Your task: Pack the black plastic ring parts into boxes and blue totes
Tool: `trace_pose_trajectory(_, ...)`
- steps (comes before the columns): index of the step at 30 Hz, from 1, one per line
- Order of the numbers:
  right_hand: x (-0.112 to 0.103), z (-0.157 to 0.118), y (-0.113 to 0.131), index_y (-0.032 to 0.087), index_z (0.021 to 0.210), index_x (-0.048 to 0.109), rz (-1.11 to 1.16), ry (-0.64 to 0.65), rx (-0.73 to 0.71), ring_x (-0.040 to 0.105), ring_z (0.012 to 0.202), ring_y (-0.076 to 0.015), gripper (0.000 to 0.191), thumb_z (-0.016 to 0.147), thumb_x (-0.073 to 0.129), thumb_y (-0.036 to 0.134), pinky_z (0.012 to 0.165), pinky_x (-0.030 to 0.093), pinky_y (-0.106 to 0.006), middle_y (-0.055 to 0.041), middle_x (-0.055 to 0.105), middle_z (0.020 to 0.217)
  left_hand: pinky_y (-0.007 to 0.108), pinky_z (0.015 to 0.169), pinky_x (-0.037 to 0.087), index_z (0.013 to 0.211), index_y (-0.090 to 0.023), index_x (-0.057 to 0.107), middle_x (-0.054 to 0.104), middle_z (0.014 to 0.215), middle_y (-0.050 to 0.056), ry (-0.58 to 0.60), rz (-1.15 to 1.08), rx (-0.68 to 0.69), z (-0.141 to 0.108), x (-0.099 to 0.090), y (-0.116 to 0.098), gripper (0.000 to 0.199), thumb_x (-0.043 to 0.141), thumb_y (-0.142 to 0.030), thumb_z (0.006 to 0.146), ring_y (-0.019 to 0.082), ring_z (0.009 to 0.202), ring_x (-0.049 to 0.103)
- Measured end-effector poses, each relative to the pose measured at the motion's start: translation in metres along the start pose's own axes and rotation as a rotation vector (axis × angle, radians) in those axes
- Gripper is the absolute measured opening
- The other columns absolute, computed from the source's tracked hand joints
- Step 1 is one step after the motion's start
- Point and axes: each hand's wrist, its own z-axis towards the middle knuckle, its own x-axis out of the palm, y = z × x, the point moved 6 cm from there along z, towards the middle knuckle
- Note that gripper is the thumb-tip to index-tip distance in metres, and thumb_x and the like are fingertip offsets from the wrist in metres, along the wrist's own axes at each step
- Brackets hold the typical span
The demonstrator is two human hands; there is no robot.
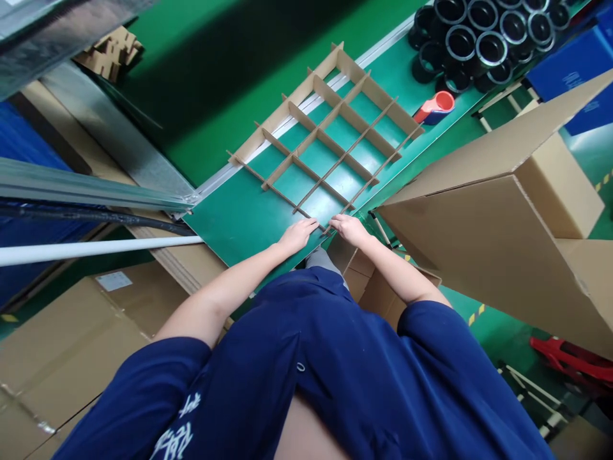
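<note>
A cardboard divider grid [318,133], made of crossing slotted strips, stands on the green tabletop [225,223]. Its near corner lies between my two hands at the front edge. My left hand [297,235] grips the end of a strip just left of that corner, fingers closed on it. On the other side of the corner, my right hand [350,229] pinches the strip that runs up along the right side. The fingertips partly cover the cardboard there.
Several black cylinders [476,45] stand at the upper right, with a red and blue tape dispenser [435,108] nearby. An open cardboard box [469,255] rises at right. Metal rails [96,185], loose cardboard strips [112,52] and a closed carton [71,345] are at left.
</note>
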Motion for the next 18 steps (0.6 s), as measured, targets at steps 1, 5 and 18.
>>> trace_pose_trajectory(1,0.002,0.004,0.0,0.015,0.128,0.068,-0.019,0.018,0.009,0.061,0.106,-0.0244,0.04,0.107,0.035,0.021,0.084,0.047,-0.03,-0.0156,0.067,0.123,0.044,0.118,0.044,0.142,-0.016,0.061,0.059,0.149,0.012,-0.001,0.009,0.009,0.003,0.0,0.001,0.053,0.038,-0.01,0.095,0.024,0.137,0.053)
trace_pose_trajectory(5,0.011,0.009,0.001,0.016,0.131,0.067,-0.088,0.074,0.002,0.061,0.105,-0.0245,0.039,0.104,0.039,0.014,0.083,0.046,-0.03,-0.0156,0.066,0.127,0.044,0.119,0.043,0.144,-0.017,0.06,0.059,0.149,0.011,-0.011,0.021,0.038,0.005,-0.001,0.002,0.056,0.038,-0.007,0.093,0.023,0.138,0.052)
trace_pose_trajectory(18,-0.089,0.025,-0.136,0.004,0.166,0.014,0.011,-0.707,0.68,0.013,0.158,-0.0306,0.073,0.106,0.021,0.046,0.126,0.019,-0.052,-0.0191,0.015,0.171,0.051,0.128,0.022,0.154,-0.014,0.047,0.047,0.159,0.012,-0.074,0.191,0.288,0.0,0.012,-0.033,0.052,0.042,-0.036,0.107,0.028,0.152,0.036)
